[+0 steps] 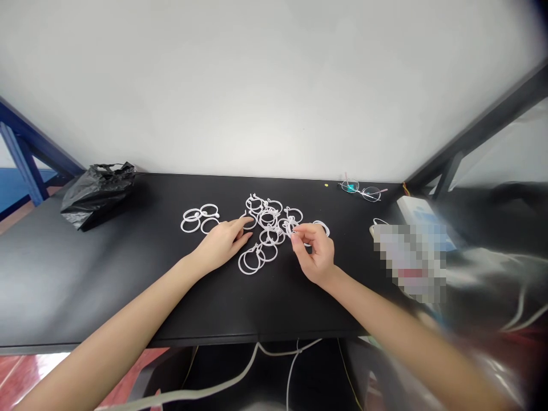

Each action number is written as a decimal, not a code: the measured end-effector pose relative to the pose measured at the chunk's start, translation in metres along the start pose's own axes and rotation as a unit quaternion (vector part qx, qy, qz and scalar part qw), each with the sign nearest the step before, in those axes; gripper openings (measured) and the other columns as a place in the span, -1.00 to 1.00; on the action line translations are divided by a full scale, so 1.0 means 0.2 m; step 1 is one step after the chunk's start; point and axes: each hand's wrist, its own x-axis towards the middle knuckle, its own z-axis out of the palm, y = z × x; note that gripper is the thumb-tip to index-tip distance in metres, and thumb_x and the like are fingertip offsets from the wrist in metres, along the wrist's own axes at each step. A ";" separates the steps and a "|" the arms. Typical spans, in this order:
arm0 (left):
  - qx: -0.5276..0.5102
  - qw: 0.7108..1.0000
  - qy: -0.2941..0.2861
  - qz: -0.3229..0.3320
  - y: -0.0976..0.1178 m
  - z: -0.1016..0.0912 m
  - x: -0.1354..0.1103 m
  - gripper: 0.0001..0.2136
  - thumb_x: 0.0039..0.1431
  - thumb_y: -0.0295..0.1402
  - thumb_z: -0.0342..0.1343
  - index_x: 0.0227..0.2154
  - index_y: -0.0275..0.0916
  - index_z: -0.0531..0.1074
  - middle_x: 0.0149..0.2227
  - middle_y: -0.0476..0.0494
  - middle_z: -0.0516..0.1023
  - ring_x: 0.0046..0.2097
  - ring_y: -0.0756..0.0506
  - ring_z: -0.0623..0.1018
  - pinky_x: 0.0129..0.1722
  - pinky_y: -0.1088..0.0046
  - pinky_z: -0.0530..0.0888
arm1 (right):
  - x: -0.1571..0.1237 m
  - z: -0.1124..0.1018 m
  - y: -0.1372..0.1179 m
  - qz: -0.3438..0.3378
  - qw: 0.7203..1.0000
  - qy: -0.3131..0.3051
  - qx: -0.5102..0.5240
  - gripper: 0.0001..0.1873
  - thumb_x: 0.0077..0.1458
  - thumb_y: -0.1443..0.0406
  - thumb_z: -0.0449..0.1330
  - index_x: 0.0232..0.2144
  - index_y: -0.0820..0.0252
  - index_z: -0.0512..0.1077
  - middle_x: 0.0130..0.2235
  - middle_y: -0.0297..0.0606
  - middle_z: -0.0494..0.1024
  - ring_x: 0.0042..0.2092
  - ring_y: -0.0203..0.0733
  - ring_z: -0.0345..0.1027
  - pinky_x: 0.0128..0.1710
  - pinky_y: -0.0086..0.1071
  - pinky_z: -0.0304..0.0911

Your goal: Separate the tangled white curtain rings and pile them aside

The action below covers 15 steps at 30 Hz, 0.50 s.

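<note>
A heap of several white plastic rings (268, 220) lies in the middle of the black table (85, 274). My left hand (222, 242) rests flat on the table, fingers stretched out, fingertips touching a ring at the heap's left edge. My right hand (314, 251) is raised slightly at the heap's right side, thumb and fingers pinched on one white ring (291, 229). A small separate group of rings (199, 220) lies to the left of the heap. More rings (254, 260) lie between my two hands.
A crumpled black plastic bag (96, 191) sits at the table's back left. A pair of glasses (362, 191) lies at the back right, near a white box (422, 214) and a blurred-out object. Cables (257, 365) hang below the table's front edge. A white wall stands behind.
</note>
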 end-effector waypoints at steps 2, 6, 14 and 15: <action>-0.003 1.000 0.006 0.010 -0.01 0.02 0.01 -0.70 0.35 -0.28 -0.09 0.03 -0.26 0.37 -0.33 -0.11 0.51 -0.38 -0.08 0.49 -0.33 0.41 0.38 | 0.00 0.00 0.00 0.002 1.000 -0.002 0.000 -0.87 0.20 0.39 0.12 -0.18 0.13 0.34 -0.50 -0.46 0.38 -0.57 -0.40 0.29 -0.55 -0.52 0.30; -0.013 1.000 0.007 0.014 -0.02 0.03 0.01 -0.77 0.36 -0.30 -0.11 -0.16 -0.25 0.43 -0.25 -0.14 0.54 -0.36 -0.06 0.50 -0.36 0.44 0.35 | 0.01 0.00 0.00 0.000 1.000 -0.006 0.007 -0.87 0.20 0.39 0.12 -0.17 0.13 0.34 -0.50 -0.45 0.36 -0.56 -0.40 0.28 -0.55 -0.51 0.31; -0.099 0.992 0.066 -0.040 0.05 -0.04 -0.01 -0.83 0.32 -0.28 -0.02 -0.31 -0.24 0.38 -0.52 0.06 0.31 -0.51 0.02 0.31 -0.45 0.50 0.26 | 0.00 -0.01 0.00 0.024 0.998 -0.021 0.045 -0.88 0.20 0.38 0.15 -0.18 0.13 0.36 -0.50 -0.45 0.36 -0.55 -0.41 0.27 -0.50 -0.49 0.30; -0.140 0.986 0.074 -0.054 0.06 -0.06 -0.01 -0.82 0.32 -0.26 0.00 -0.31 -0.25 0.39 -0.55 0.08 0.28 -0.53 0.04 0.28 -0.48 0.52 0.25 | 0.01 -0.01 0.00 0.049 0.995 -0.036 0.074 -0.87 0.20 0.34 0.17 -0.17 0.13 0.36 -0.49 -0.44 0.38 -0.55 -0.40 0.28 -0.50 -0.48 0.31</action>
